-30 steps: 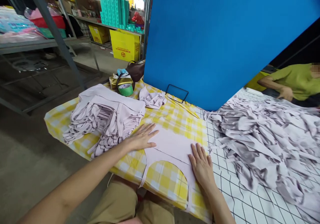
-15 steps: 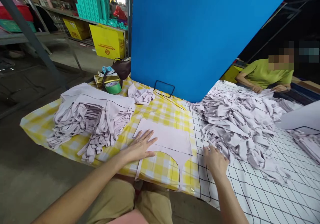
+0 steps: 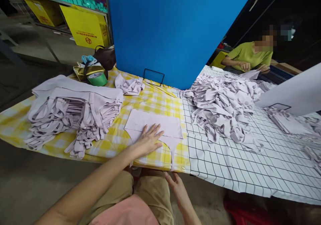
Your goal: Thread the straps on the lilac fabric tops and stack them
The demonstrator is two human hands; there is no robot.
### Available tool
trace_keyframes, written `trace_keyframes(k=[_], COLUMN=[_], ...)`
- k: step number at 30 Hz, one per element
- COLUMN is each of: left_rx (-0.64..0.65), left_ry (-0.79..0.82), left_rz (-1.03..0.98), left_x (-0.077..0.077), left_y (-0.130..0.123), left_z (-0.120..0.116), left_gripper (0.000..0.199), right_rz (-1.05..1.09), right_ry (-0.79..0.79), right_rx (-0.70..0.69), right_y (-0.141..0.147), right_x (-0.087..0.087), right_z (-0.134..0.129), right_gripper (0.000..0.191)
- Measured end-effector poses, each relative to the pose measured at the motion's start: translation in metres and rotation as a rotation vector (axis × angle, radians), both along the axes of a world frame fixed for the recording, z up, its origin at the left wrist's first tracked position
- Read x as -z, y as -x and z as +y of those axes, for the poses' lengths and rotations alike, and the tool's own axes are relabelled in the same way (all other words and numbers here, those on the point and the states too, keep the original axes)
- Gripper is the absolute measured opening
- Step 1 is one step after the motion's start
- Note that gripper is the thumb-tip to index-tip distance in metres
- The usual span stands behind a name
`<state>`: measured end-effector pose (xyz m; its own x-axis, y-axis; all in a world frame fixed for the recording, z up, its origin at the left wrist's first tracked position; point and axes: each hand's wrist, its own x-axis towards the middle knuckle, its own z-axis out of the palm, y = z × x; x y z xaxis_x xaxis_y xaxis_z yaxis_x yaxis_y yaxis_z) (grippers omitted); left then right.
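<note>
A pale lilac cloth piece with narrow straps lies flat on the yellow checked cover. My left hand rests on its lower left part, fingers spread. Beside the table's front edge, just below the end of the right strap, is my right hand, its fingers apart and holding nothing I can see. A thick stack of similar pieces sits to the left, straps hanging towards the front. On the right lies a loose heap of the same cloth.
A tall blue panel stands at the back on a wire foot. Green tape and a dark bag are at the back left. Across the table, a person handles cloth. A white panel stands right.
My right hand has moved from the white grid cover to the front edge near the strap. My left hand has shifted slightly rightward on the cloth. The view has turned right and down.
</note>
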<state>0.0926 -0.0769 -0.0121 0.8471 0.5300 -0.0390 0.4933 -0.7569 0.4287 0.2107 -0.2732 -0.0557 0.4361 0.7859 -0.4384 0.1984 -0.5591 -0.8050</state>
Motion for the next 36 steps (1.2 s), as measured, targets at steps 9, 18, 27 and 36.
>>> trace_keyframes(k=[9, 18, 27, 36], left_rx=[-0.006, -0.112, 0.124, 0.095], left_ry=[-0.047, -0.070, -0.058, 0.192], left_rz=[-0.017, -0.038, -0.678, -0.733], left_x=[0.006, 0.007, -0.014, -0.022], left_y=[-0.028, -0.039, -0.005, 0.006], left_z=[-0.023, -0.031, -0.113, -0.133], left_gripper=[0.047, 0.049, 0.027, 0.018], right_rz=[0.043, 0.197, 0.469, 0.181], right_ry=[-0.054, -0.186, -0.243, -0.179], right_rx=[0.145, 0.283, 0.311, 0.155], right_y=[0.015, 0.008, 0.001, 0.002], right_x=[-0.008, -0.039, -0.072, -0.089], right_z=[-0.058, -0.099, -0.073, -0.037], right_gripper=[0.047, 0.038, 0.027, 0.026])
